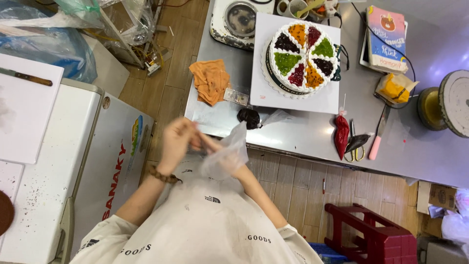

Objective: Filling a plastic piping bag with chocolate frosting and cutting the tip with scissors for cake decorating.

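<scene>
Both of my hands are raised in front of my chest, close to the steel table's near edge. My left hand (177, 143) has its fingers closed on the edge of a thin clear plastic bag (229, 150). My right hand (215, 148) is mostly hidden inside or behind that bag and grips it too. A beaded bracelet (163, 175) sits on my left wrist. Further back on the table stands a round white cake (304, 55) with coloured jelly wedges, on a white board (264, 93).
On the steel table (303, 134) lie an orange cloth (210, 80), a dark piping bag (249, 117), a red piping bag (341, 134), scissors (355, 152), a pink-handled knife (377, 139), a book (386, 38) and a turntable (447, 102). A white chest freezer (73, 161) stands left, a red stool (376, 234) lower right.
</scene>
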